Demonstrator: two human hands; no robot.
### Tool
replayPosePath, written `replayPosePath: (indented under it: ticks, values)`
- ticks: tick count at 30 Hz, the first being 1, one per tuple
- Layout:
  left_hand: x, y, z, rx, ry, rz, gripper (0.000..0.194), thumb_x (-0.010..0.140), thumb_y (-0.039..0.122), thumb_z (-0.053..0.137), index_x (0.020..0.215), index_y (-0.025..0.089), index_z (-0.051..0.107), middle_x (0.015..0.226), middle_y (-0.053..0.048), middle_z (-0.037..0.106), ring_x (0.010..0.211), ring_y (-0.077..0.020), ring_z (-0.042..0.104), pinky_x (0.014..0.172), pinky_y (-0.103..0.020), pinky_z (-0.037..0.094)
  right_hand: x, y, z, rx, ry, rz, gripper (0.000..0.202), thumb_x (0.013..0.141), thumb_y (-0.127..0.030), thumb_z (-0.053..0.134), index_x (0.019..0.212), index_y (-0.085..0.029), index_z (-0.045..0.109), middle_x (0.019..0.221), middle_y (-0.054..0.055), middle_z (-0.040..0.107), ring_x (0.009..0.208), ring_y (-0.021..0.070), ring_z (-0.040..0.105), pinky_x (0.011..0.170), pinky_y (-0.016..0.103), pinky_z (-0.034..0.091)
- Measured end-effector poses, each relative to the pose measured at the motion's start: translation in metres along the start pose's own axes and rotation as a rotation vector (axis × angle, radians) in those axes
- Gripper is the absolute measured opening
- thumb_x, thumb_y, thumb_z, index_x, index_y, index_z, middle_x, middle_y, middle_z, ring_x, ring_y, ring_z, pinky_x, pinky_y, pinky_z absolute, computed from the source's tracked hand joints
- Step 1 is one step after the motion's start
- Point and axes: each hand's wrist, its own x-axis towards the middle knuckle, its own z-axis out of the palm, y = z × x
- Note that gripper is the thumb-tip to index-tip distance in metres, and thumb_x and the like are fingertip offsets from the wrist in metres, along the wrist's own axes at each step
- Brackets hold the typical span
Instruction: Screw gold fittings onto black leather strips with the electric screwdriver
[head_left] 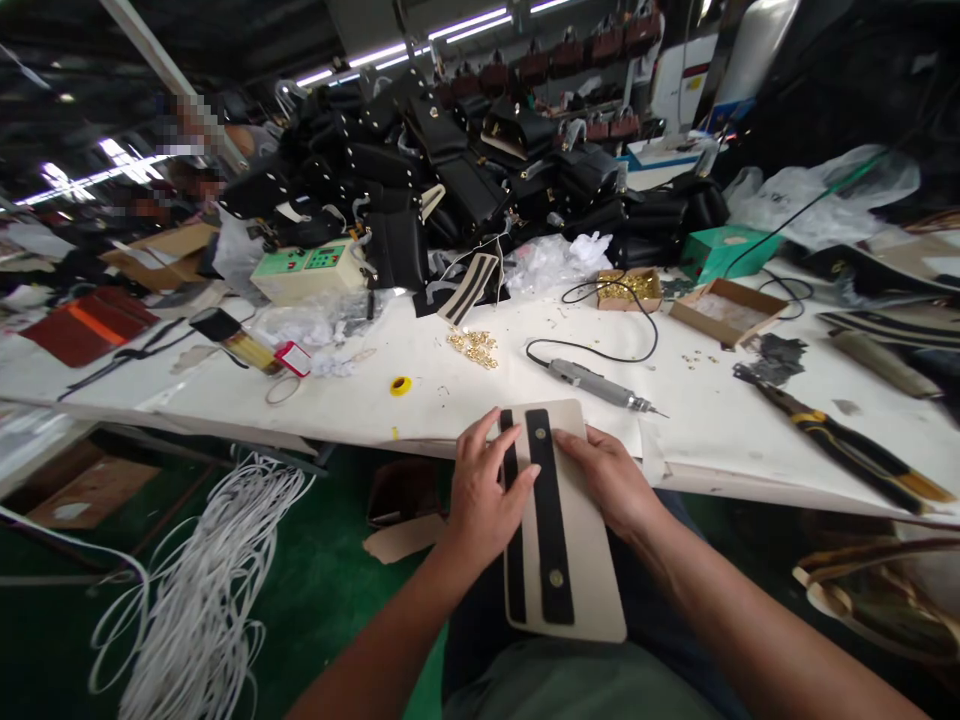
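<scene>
A beige panel [589, 560] with two black strips lies over my lap, its far end at the table's front edge. The wider strip [551, 520] carries a round metal stud near each end. My left hand [487, 490] grips the panel's left side, fingertips resting on the strips. From the right, my right hand [611, 475] holds the upper right edge, thumb on top and the other fingers mostly hidden beneath. On the table just beyond lies a grey electric screwdriver [596, 383] with a thin bit and a black cord.
Gold hardware [474, 348] lies loose, with more in a small box [630, 290]. Black-and-yellow pliers [847, 440] lie right, near a cardboard tray [727, 312]. Black bags [450, 190] pile up behind. A yellow ring [400, 385] and a green-white control box [311, 270] sit left. White cord [210, 590] heaps on the floor.
</scene>
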Motion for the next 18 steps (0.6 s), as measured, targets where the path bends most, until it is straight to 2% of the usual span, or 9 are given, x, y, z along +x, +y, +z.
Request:
replayPosePath:
  ticks: [3,5,10,12,15,18]
  values:
    - [0.011,-0.022,0.02,-0.067,-0.041,-0.027,0.053,0.09,0.026,0.076,0.14,0.024,0.059,0.157,-0.017,0.049,0.147,-0.0336,0.049,0.121,-0.056,0.044,0.014,0.009,-0.003,0.103,0.065,0.054,0.041,0.082,-0.042,0.081,0.113,-0.016,0.073,0.081,0.008,0.08,0.059,0.0225,0.071,0.056,0.032,0.057]
    - [0.014,-0.032,0.032,-0.14,-0.088,-0.035,0.051,0.089,0.022,0.076,0.137,0.024,0.059,0.155,-0.016,0.051,0.146,-0.032,0.052,0.12,-0.055,0.046,0.02,0.017,-0.005,0.118,0.119,0.06,0.039,0.081,-0.04,0.081,0.111,-0.016,0.073,0.081,0.008,0.08,0.061,0.0231,0.072,0.056,0.033,0.057]
    - [0.02,-0.045,0.052,-0.219,-0.147,-0.035,0.048,0.085,0.013,0.078,0.129,0.025,0.063,0.147,-0.014,0.055,0.14,-0.0305,0.057,0.116,-0.053,0.051,0.029,0.035,-0.017,0.011,0.219,0.008,0.045,0.08,-0.046,0.081,0.114,-0.017,0.073,0.088,0.008,0.081,0.068,0.024,0.073,0.062,0.034,0.057]
    - [0.024,-0.05,0.058,-0.221,-0.148,-0.038,0.05,0.083,0.013,0.08,0.129,0.025,0.063,0.145,-0.013,0.055,0.138,-0.0305,0.058,0.115,-0.052,0.053,0.033,0.037,-0.023,-0.139,0.249,-0.051,0.046,0.083,-0.051,0.077,0.113,-0.017,0.073,0.09,0.008,0.081,0.071,0.0241,0.072,0.065,0.035,0.057]
    - [0.029,-0.057,0.065,-0.214,-0.149,-0.023,0.053,0.082,0.011,0.082,0.129,0.025,0.063,0.143,-0.013,0.055,0.137,-0.0301,0.059,0.115,-0.051,0.053,0.038,0.031,-0.029,-0.49,0.321,-0.147,0.041,0.088,-0.052,0.067,0.11,-0.018,0.074,0.095,0.008,0.08,0.078,0.0254,0.072,0.069,0.034,0.055]
    - [0.032,-0.06,0.071,-0.213,-0.157,-0.013,0.054,0.081,0.01,0.083,0.128,0.024,0.063,0.143,-0.013,0.055,0.136,-0.0295,0.06,0.114,-0.049,0.054,0.042,0.018,-0.032,-0.854,0.379,-0.224,0.045,0.09,-0.047,0.064,0.126,-0.02,0.07,0.097,0.007,0.078,0.086,0.0261,0.071,0.075,0.034,0.053]
